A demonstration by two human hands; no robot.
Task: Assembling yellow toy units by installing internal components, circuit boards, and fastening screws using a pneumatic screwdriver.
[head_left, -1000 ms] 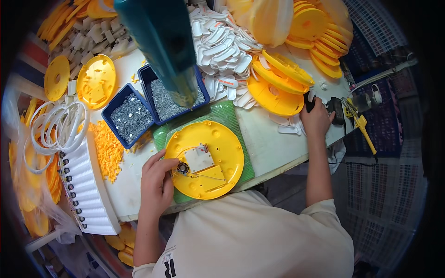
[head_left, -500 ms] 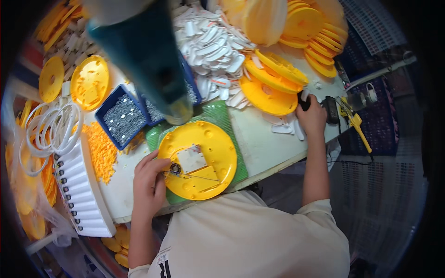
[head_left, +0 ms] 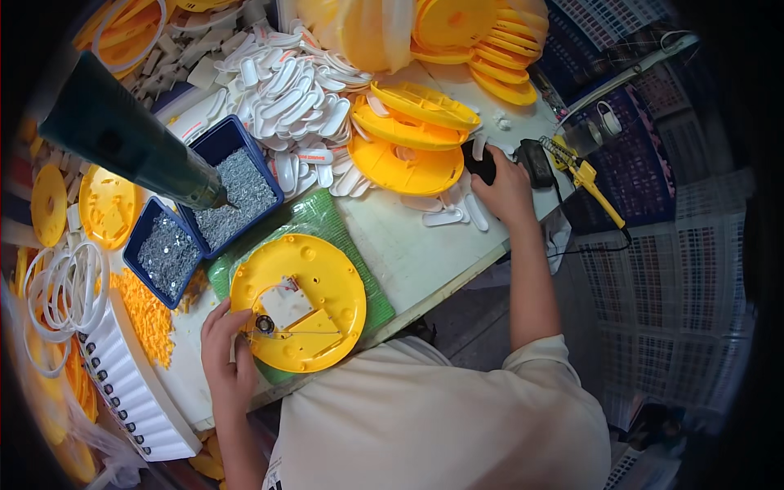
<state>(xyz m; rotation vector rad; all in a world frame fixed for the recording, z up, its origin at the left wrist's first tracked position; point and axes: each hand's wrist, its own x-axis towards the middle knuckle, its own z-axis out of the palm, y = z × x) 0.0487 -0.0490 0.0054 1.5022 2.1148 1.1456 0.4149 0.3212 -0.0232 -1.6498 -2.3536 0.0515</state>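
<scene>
A round yellow plastic housing (head_left: 347, 286) lies on a green mat near the table's front edge. A pale block, a yellow rectangular cover, thin wires and a small black ring-shaped part (head_left: 265, 324) are on it. My left hand (head_left: 227, 355) grips its left rim with bent fingers, close to the black ring. Far to the right, my right hand (head_left: 504, 189) reaches beside stacked yellow housings (head_left: 408, 167). Its fingers close around a black object (head_left: 480, 166), mostly hidden, whose kind I cannot make out. White oval plastic pieces (head_left: 442, 216) lie near that hand.
A dark teal electric screwdriver (head_left: 135, 139) hangs with its tip over a blue screw bin (head_left: 275, 184). Another blue bin (head_left: 133, 260) stands beside it. White pieces (head_left: 282, 94) are heaped behind. A yellow-handled soldering iron (head_left: 594, 188) rests right. White tray (head_left: 135, 384) and tubing are left.
The whole view has shifted, moving the table items left in the picture. The screwdriver now hangs farther left, off the housing and over the screw bin. Both hands keep nearly the same places.
</scene>
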